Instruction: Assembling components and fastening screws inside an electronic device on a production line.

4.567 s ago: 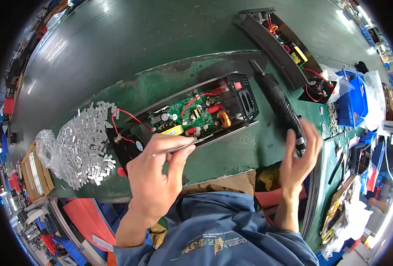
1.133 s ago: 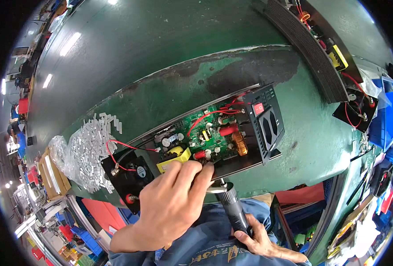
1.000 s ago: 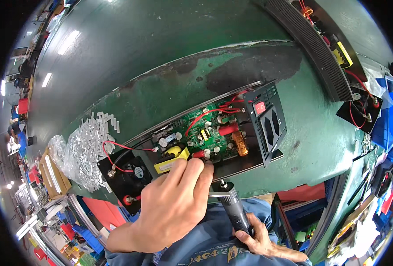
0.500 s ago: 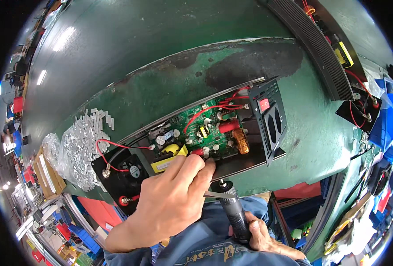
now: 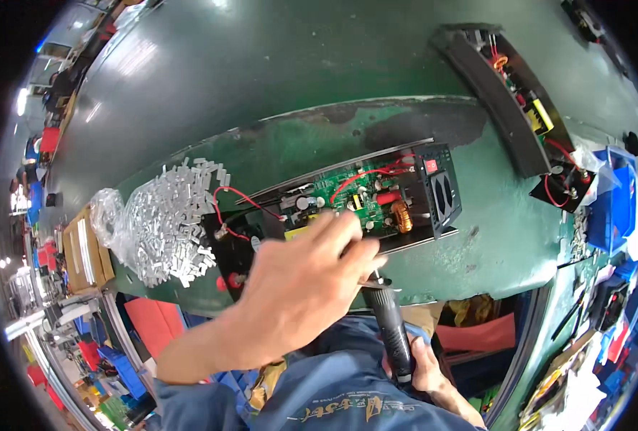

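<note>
My left hand [image 5: 297,284] reaches over the near side of a green circuit board [image 5: 344,179] in an open black metal housing [image 5: 444,233]. Its fingers are bent and closed, with the tips partly hidden; what they hold, if anything, I cannot make out. A thin metal strip [image 5: 385,288] shows beside that hand, at the screwdriver's front end. Close to my body, my right hand [image 5: 430,370] wraps round a black electric screwdriver [image 5: 389,323], its bit end pointing up toward the housing. A black fan panel [image 5: 236,241], wired in red, lies left of the board, partly behind my left hand.
Many small clear-white tubes [image 5: 175,223] lie piled by a plastic bag [image 5: 107,215] on the left, next to a cardboard box [image 5: 89,251]. At the far right lies a second black housing [image 5: 495,100] with wired parts. Blue bins [image 5: 613,201] stand beyond it.
My left hand has shifted right, toward the screwdriver's front end. The screwdriver has moved slightly right with my right hand. The whole view has shifted too.
</note>
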Action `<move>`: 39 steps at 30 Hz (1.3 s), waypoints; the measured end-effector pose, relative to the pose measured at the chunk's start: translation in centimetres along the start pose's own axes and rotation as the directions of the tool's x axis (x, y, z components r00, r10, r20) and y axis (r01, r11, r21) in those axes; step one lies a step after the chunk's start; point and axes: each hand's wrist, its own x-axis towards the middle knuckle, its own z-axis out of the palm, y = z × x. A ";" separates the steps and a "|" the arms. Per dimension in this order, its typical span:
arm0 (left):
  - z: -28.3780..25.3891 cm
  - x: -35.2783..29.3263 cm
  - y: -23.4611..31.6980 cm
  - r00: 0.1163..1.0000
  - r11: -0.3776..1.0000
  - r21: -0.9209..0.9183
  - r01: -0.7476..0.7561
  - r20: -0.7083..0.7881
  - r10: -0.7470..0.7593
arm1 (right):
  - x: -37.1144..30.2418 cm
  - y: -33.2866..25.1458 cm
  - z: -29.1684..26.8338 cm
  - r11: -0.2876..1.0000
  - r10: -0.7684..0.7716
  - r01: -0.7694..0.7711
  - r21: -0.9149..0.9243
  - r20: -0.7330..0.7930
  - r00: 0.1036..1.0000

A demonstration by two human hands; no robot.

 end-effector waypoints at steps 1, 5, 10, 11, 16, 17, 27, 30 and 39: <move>-1.4 1.1 0.1 0.991 0.995 0.102 -0.020 -0.130 0.034 | -0.7 3.0 -1.4 0.982 -0.076 0.060 -0.181 -0.086 0.993; -2.3 5.8 -4.6 0.978 0.941 0.312 -0.129 -0.115 0.172 | -3.5 4.9 -4.0 0.966 -0.197 0.149 -0.212 -0.223 0.955; -3.2 7.9 -6.2 0.944 0.906 0.360 -0.221 0.311 0.107 | -3.9 1.2 -4.7 0.906 -0.413 0.330 -0.264 -0.382 0.827; -2.4 6.9 -8.5 0.940 0.895 0.289 -0.340 0.095 0.327 | -4.3 -0.7 -4.1 0.891 -0.415 0.262 -0.372 -0.428 0.803; -3.9 4.9 -7.4 0.875 0.960 0.146 0.240 0.396 -0.279 | -4.7 -9.8 -4.4 0.794 -0.434 -0.003 -0.608 -0.571 0.697; -3.6 3.7 -7.5 0.853 0.926 -0.033 0.376 0.403 -0.332 | -4.1 -10.3 -4.6 0.593 -0.636 -0.058 -0.803 -0.511 0.578; 3.2 -5.2 -2.4 0.744 -0.047 -0.819 0.572 0.542 -0.391 | 0.8 -6.6 1.3 -0.255 -0.803 0.519 -0.816 0.478 0.357; 5.5 -7.0 -0.3 0.775 -0.122 -0.871 0.475 0.480 -0.411 | 3.7 -6.8 0.7 -0.231 -0.856 0.275 -0.933 0.330 0.399; 0.0 -11.4 -1.2 0.928 0.285 -0.895 0.343 0.278 -0.247 | 7.2 -11.5 -0.8 -0.198 -0.923 0.126 -0.972 0.228 0.310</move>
